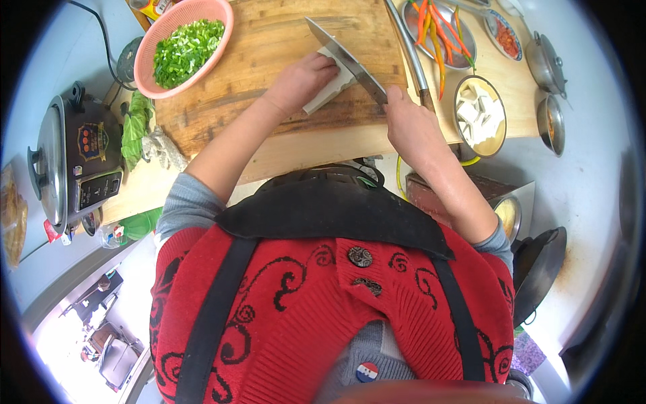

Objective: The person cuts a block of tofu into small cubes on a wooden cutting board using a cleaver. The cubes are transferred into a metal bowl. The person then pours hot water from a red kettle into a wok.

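Observation:
On a wooden cutting board (247, 81) lies a white slab (333, 88) that looks like tofu. My left hand (307, 78) holds it down from the left, fingers curled over its upper part. A kitchen cleaver (348, 59) is in my right hand (415, 129), its handle mostly hidden by my fingers. The blade slants across the slab, just right of my left fingertips; whether it has cut in, I cannot tell. Right of the board, a bowl (501, 144) holds white pieces (477, 116) of similar look.
A pink plastic basket (189, 86) of chopped green onions (186, 53) stands at the board's left. Beyond it are leafy greens (133, 129), a cloth (162, 147) and an electric cooker (83, 151). Rightward are a long metal tool (411, 45), chili peppers (438, 35) and a lidded pot (547, 63).

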{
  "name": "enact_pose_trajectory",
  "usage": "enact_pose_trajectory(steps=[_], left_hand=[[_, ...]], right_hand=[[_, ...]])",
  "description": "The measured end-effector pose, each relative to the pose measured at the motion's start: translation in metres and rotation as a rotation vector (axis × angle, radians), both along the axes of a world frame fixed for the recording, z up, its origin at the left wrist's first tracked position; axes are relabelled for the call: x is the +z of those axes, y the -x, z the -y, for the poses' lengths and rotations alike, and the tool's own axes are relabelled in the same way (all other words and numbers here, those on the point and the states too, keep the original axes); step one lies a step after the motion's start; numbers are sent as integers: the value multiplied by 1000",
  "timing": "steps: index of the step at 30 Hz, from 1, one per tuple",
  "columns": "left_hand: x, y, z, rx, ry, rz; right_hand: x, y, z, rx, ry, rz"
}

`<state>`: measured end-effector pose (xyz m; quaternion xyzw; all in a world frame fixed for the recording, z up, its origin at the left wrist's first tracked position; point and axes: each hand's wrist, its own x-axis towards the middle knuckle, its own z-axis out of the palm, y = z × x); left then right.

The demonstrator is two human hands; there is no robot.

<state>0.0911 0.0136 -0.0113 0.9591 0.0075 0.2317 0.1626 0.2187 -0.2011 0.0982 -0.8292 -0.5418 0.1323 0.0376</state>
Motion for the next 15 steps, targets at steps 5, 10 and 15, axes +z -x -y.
enact_pose_trajectory(steps=[5, 10, 15], left_hand=[[-1, 0, 0, 30, -19, -2], [-3, -2, 1, 33, -34, 87], [-1, -1, 1, 37, -15, 56]], right_hand=[[12, -3, 1, -31, -42, 91], [12, 1, -1, -8, -39, 59], [12, 9, -4, 12, -39, 28]])
